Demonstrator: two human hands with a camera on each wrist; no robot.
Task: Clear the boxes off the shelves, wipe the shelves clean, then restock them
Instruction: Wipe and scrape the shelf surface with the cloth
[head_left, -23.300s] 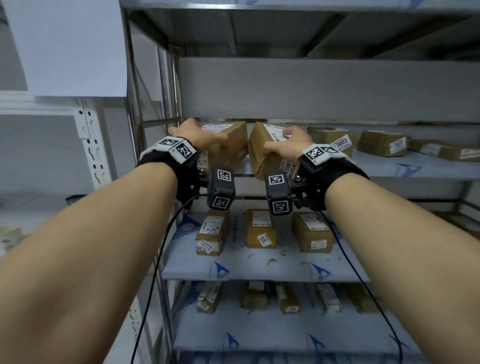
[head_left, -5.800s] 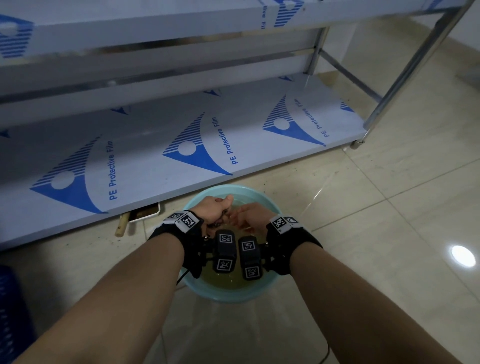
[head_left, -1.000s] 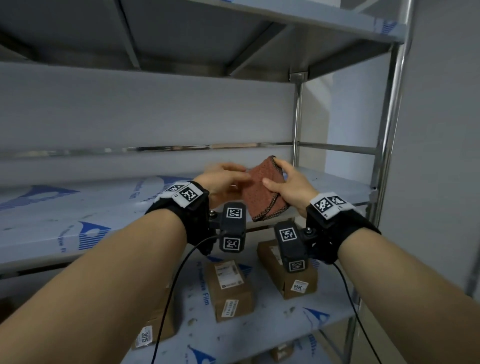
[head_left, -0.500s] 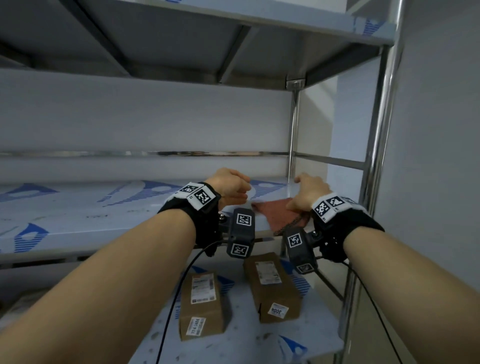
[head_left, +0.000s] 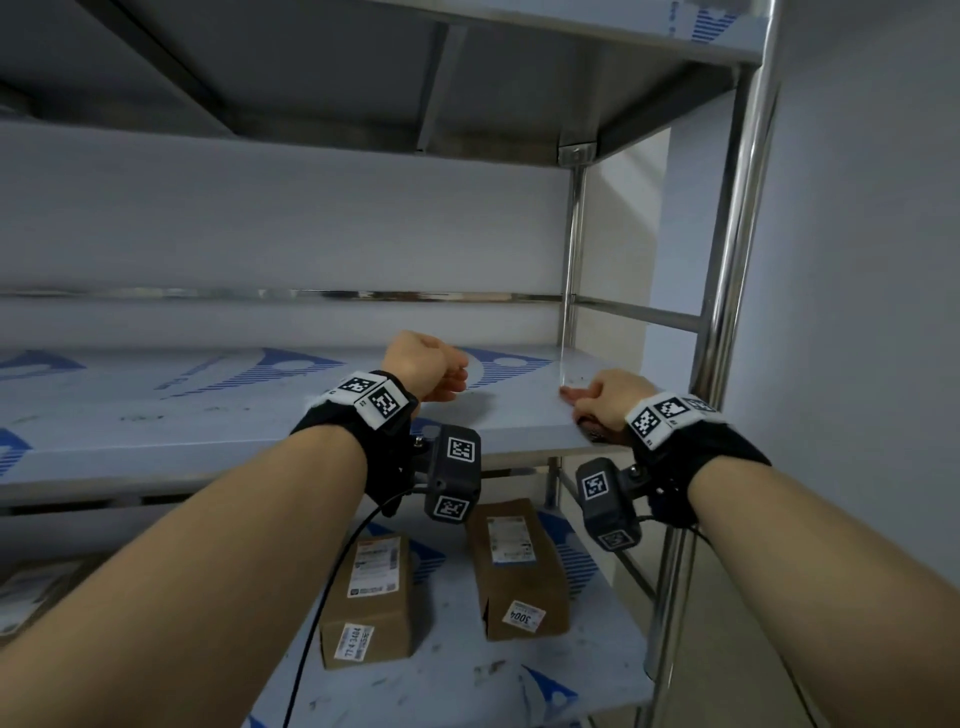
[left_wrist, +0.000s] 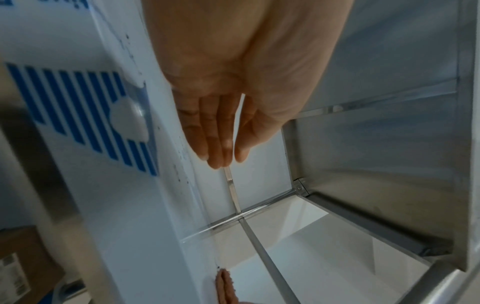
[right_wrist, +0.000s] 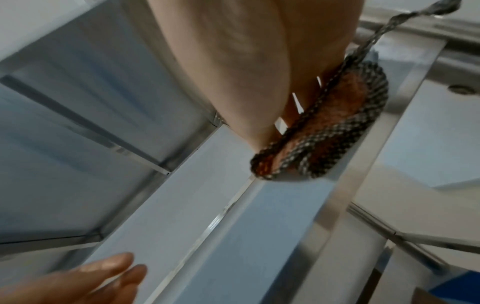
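A rust-red cloth with a dark woven edge (right_wrist: 324, 127) lies at the front right corner of the bare middle shelf (head_left: 260, 415). My right hand (head_left: 605, 400) is on top of the cloth, fingers bent over it, pressing it to the shelf. Only the cloth's edge (head_left: 589, 430) shows under the hand in the head view. My left hand (head_left: 431, 369) hovers over the shelf to the left, apart from the cloth. Its fingers (left_wrist: 215, 144) are relaxed and hold nothing. Two brown labelled boxes (head_left: 371, 587) (head_left: 514, 566) lie on the shelf below.
A steel upright post (head_left: 727, 312) stands just right of my right hand, with a white wall beyond it. Another shelf sits overhead. The middle shelf carries blue-printed protective film and some dark specks. Another box (head_left: 26, 597) lies at the far left of the lower shelf.
A second ago both hands held the cloth up in the air. It now lies on the shelf under my right hand, and my left hand has let go.
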